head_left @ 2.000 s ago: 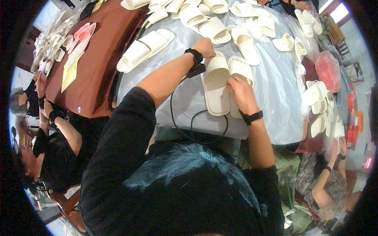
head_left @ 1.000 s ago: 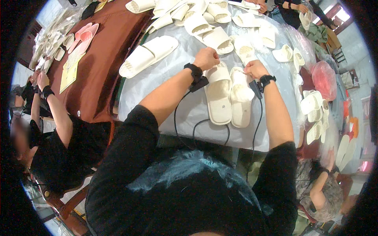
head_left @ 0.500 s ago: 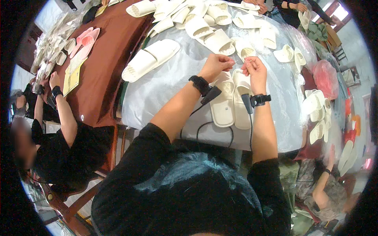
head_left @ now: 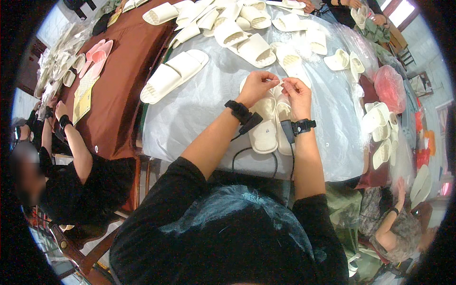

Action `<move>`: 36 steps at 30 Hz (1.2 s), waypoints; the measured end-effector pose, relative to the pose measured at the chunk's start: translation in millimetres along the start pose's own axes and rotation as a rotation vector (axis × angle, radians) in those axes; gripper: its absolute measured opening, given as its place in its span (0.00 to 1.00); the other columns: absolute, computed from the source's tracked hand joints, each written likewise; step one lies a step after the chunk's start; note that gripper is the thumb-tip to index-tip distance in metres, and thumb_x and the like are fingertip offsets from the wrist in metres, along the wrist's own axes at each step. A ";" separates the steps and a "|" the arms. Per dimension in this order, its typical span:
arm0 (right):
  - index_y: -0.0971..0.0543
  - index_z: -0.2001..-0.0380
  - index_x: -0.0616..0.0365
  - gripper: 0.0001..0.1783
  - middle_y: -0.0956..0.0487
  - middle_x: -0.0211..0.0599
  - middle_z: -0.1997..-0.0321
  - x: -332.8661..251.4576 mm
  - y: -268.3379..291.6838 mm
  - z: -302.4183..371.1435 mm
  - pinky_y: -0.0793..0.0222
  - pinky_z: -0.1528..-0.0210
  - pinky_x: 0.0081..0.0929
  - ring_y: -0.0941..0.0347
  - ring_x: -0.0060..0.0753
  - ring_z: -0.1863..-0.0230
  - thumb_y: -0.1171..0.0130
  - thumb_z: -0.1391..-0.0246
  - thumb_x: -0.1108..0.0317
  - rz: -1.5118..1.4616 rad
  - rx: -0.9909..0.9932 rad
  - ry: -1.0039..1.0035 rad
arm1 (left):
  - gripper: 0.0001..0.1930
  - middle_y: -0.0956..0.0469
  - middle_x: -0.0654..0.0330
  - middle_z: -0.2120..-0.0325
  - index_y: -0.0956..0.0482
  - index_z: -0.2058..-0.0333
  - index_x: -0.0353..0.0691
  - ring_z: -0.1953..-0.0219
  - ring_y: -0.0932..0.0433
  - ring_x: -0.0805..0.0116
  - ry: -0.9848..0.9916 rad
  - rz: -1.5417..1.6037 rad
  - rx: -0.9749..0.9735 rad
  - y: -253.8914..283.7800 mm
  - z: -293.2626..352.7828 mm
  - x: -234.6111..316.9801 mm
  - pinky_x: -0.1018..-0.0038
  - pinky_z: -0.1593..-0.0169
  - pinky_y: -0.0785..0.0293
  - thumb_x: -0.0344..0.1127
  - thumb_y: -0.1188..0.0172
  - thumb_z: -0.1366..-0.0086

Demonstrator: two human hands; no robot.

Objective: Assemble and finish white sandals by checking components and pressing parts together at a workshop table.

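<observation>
A pair of off-white slippers [head_left: 264, 135] lies side by side near the front edge of the table, soles partly showing under my wrists. Over their far ends, my left hand [head_left: 258, 88] is closed, thumb and fingertips pinched together. My right hand [head_left: 298, 95] makes a similar pinch beside it, the fingertips of both nearly meeting. Whatever sits between the fingers is too small to make out. A larger white slipper [head_left: 175, 76] rests to the left of my hands, and just beyond them is another white slipper [head_left: 290, 61].
Translucent plastic sheeting [head_left: 190, 128] covers my table. White slippers [head_left: 229, 33] pile up at its far side, and several more [head_left: 377, 118] lie at the right. On the brown table [head_left: 118, 90] to the left are pink slippers [head_left: 99, 57]. Co-workers sit left and right.
My hands have drawn closer, so the gap between their fingertips has narrowed. The whole view has shifted a little, moving the table's contents slightly left in the picture.
</observation>
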State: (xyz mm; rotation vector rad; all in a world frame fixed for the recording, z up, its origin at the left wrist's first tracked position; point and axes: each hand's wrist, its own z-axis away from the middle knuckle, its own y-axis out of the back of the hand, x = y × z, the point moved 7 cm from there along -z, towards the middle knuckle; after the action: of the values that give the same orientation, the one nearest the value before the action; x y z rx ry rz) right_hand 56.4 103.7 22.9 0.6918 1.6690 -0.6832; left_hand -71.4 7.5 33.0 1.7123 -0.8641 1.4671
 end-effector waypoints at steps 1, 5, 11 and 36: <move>0.20 0.61 0.62 0.07 0.20 0.30 0.67 -1.0 -0.3 0.4 0.34 0.66 0.16 0.28 0.18 0.69 0.41 0.43 0.75 -0.004 -0.006 0.023 | 0.09 0.23 0.66 0.78 0.17 0.68 0.34 0.75 0.31 0.80 0.025 -0.004 0.000 0.6 0.8 -2.1 0.79 0.70 0.32 0.34 0.34 0.42; 0.20 0.61 0.62 0.07 0.20 0.29 0.68 0.1 0.4 1.7 0.34 0.66 0.16 0.28 0.18 0.69 0.40 0.44 0.76 -0.020 0.016 0.015 | 0.09 0.24 0.67 0.79 0.17 0.68 0.34 0.75 0.31 0.80 0.033 -0.008 0.014 1.7 2.5 -2.7 0.79 0.70 0.33 0.35 0.34 0.42; 0.19 0.66 0.60 0.04 0.21 0.26 0.71 -0.3 3.1 1.9 0.36 0.68 0.15 0.31 0.15 0.72 0.38 0.45 0.72 -0.061 0.048 0.066 | 0.09 0.23 0.66 0.79 0.17 0.68 0.34 0.76 0.31 0.80 0.045 0.018 0.004 0.5 2.9 -2.1 0.79 0.71 0.33 0.35 0.34 0.42; 0.23 0.68 0.59 0.10 0.27 0.22 0.74 -0.5 -7.0 1.6 0.40 0.69 0.16 0.37 0.14 0.74 0.46 0.38 0.63 0.125 -0.003 0.023 | 0.09 0.26 0.66 0.82 0.16 0.68 0.35 0.79 0.34 0.81 -0.039 -0.128 0.021 -1.0 2.9 0.4 0.79 0.75 0.36 0.37 0.35 0.40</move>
State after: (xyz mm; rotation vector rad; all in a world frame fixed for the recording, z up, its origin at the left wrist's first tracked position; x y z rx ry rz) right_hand 52.3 97.9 23.7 0.7973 1.6322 -0.5860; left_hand -69.0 5.5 33.1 1.7831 -0.7465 1.3664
